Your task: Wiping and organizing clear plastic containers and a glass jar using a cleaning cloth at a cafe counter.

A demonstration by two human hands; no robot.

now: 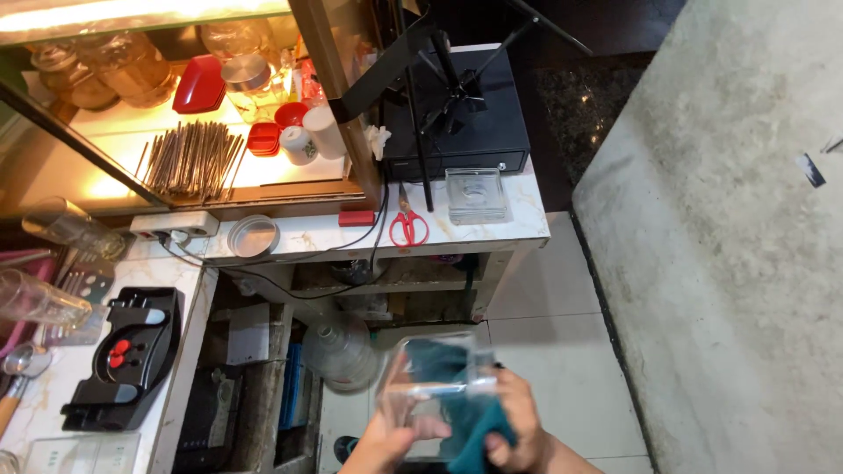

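Observation:
A clear square plastic container [421, 369] is held low in the middle of the head view. My left hand [386, 443] grips its lower left edge from below. My right hand [518, 421] presses a dark teal cloth [461, 395] against and inside the container. Both hands sit at the bottom edge, above a tiled floor [562, 369].
A marble counter [351, 233] holds red-handled scissors [408, 224], a round metal lid [253, 235], a stack of clear containers [476, 195] and a black cash drawer [474, 114]. A black sealing device [123, 355] and glasses [35, 298] stand at left. A large water jug [342, 351] sits below.

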